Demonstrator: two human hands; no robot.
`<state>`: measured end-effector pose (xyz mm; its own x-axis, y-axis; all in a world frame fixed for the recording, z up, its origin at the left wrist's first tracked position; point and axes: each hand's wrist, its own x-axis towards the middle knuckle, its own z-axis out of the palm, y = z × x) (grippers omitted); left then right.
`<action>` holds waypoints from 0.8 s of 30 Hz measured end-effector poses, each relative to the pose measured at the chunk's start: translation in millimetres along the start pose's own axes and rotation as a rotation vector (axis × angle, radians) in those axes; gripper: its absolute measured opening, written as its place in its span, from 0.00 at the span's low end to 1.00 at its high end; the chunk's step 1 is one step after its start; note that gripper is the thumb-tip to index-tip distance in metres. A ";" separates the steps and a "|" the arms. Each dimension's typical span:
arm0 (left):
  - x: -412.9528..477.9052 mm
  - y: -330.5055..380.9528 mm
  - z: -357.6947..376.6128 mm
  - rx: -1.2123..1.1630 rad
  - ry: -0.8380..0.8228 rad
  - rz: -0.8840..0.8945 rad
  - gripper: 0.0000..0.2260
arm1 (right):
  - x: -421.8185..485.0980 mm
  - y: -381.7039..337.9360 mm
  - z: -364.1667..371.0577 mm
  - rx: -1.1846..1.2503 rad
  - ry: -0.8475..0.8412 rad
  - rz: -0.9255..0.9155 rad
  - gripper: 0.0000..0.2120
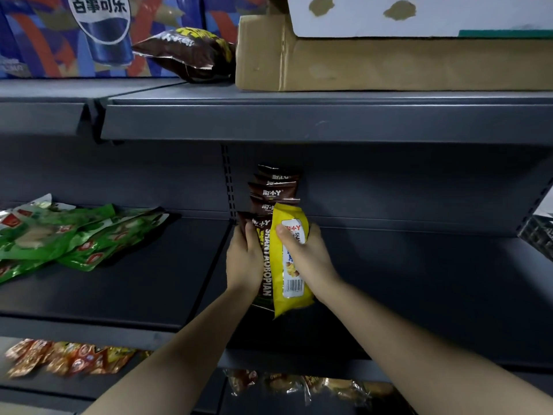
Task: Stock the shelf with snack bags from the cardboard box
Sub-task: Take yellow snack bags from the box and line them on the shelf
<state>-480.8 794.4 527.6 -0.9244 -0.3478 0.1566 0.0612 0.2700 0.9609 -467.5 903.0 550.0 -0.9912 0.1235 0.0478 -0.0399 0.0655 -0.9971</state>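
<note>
The right hand grips a yellow snack bag; the left hand steadies the brown bags beside it. Next: stand it upright.

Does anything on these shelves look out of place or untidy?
Yes. One brown snack bag lies tilted alone on the top shelf beside the cardboard box, and the green packets sit in a loose, askew pile.

Head camera, close to the shelf, facing forward and slightly down.
One wide-angle view looks along both forearms at the middle shelf, with shelves above and below at the frame edges.
</note>
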 end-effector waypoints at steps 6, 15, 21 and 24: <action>-6.2 2.1 9.2 0.022 0.126 0.013 0.12 | 5.8 1.3 0.0 -0.005 -0.019 -0.036 0.16; -4.1 -3.6 14.7 0.165 0.227 0.114 0.18 | 12.3 8.9 -6.0 -0.049 -0.035 -0.108 0.15; 3.9 -4.9 7.0 0.265 0.129 0.180 0.21 | 13.8 8.8 -4.3 -0.012 0.001 -0.077 0.15; 4.5 -8.4 0.8 0.262 0.065 0.188 0.23 | 11.7 9.1 -2.9 0.023 0.055 -0.078 0.14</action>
<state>-485.8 791.4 520.1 -0.8798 -0.3238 0.3480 0.1220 0.5538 0.8237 -479.1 907.8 541.6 -0.9764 0.1736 0.1283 -0.1206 0.0543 -0.9912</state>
